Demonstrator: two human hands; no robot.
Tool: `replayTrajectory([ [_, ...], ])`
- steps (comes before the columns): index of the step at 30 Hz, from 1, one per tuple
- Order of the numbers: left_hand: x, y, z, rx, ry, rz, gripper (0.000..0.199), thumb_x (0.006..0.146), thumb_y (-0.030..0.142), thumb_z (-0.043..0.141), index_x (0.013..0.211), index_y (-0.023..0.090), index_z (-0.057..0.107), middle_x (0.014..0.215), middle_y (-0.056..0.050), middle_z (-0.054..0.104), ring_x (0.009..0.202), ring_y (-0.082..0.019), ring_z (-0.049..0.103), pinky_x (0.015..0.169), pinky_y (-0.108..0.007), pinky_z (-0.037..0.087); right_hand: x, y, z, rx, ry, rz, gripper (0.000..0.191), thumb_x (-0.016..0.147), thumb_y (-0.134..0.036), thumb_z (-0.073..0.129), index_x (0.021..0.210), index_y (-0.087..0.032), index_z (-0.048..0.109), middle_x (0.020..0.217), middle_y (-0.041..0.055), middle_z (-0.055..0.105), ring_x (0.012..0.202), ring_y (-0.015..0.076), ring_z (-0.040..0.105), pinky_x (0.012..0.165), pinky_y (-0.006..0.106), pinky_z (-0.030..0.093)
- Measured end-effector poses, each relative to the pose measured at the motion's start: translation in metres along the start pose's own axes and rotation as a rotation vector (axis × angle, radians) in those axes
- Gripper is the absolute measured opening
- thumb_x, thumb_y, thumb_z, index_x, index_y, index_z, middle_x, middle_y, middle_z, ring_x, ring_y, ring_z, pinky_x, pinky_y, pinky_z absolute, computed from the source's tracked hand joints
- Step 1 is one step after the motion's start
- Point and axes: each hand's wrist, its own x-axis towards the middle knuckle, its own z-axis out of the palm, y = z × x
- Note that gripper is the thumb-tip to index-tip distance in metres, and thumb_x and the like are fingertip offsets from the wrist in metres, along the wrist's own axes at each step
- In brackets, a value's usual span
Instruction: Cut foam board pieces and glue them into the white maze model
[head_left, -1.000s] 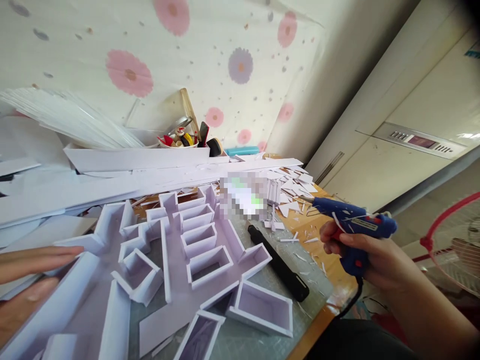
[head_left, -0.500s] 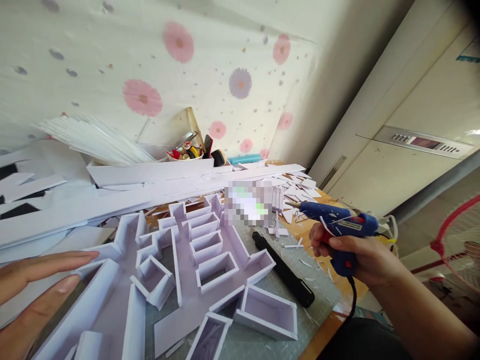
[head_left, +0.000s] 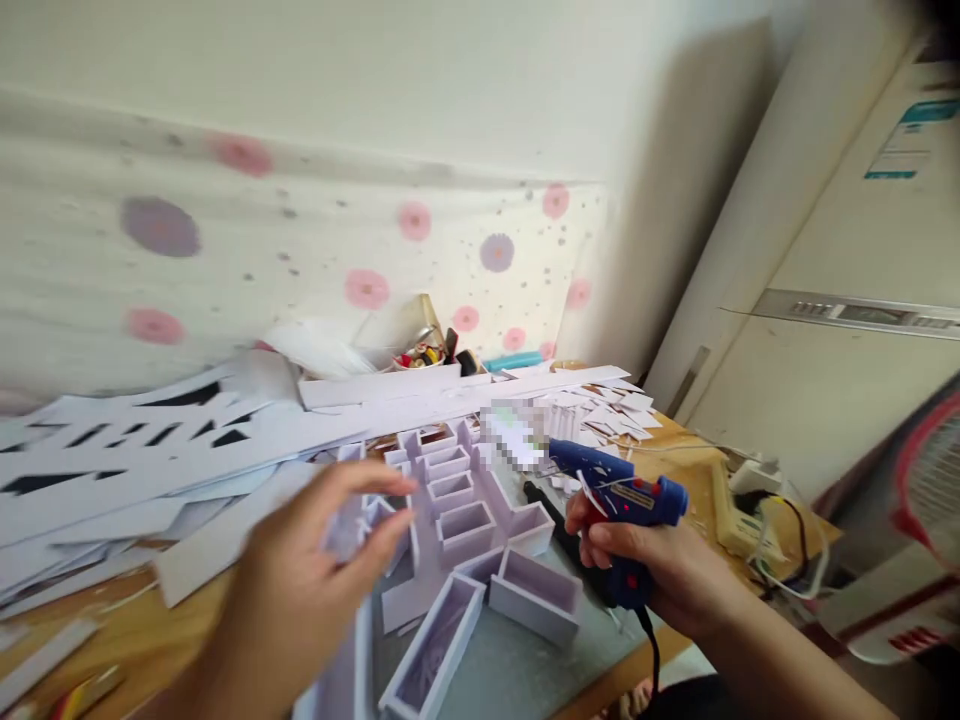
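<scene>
My right hand (head_left: 637,555) grips a blue hot glue gun (head_left: 615,490), its nozzle pointing left above the cutting mat (head_left: 517,660). My left hand (head_left: 315,560) hovers over the left part of a white foam-board model (head_left: 465,525), thumb and fingers apart with nothing between them. Low walls on the model form several small open boxes. Part of it is hidden behind my left hand. A black-handled tool (head_left: 592,565) lies on the mat, partly covered by the glue gun and my right hand.
Cut white sheets and strips (head_left: 172,450) cover the table's left and back. Small offcuts (head_left: 600,410) are heaped at the back right. A power strip (head_left: 739,510) with cables sits at the right edge. Behind stands a tub of tools (head_left: 420,355). One patch is blurred out.
My left hand has moved right, from the model's left edge to above it. The glue gun has shifted left and lower in view. The camera view has tilted up and left.
</scene>
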Motion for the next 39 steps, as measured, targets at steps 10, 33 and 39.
replayTrajectory([
  [10,-0.012,0.050,0.050,-0.135,-0.128,-0.146,0.022,0.075,0.015,0.067,0.089,0.026,0.055,0.083,0.002,0.077,0.081,-0.019,0.071,0.079,-0.035,0.051,-0.027,0.006,0.039,0.049,-0.095,-0.031,0.020,0.066,-0.030,0.084,0.080,-0.020,0.075,0.083,0.0035,0.068,0.062,0.0115,0.056,0.061,0.026,0.046],
  [33,-0.041,0.099,0.074,-0.162,-0.062,-0.051,0.022,0.074,0.013,0.065,0.089,0.028,0.059,0.066,0.008,0.072,0.065,-0.016,0.068,0.071,-0.029,0.050,-0.037,-0.006,0.029,0.040,-0.046,-0.131,0.018,0.060,-0.027,0.081,0.074,-0.019,0.072,0.073,0.0011,0.065,0.061,0.0126,0.056,0.059,0.027,0.044],
  [39,-0.034,0.104,0.092,-0.219,-0.073,-0.142,0.021,0.075,0.015,0.066,0.091,0.026,0.056,0.062,0.008,0.073,0.060,-0.015,0.068,0.064,-0.027,0.050,-0.035,-0.001,0.031,-0.028,0.057,-0.216,0.017,0.064,-0.024,0.079,0.077,-0.020,0.070,0.071,-0.0015,0.063,0.066,0.0135,0.055,0.064,0.027,0.043],
])
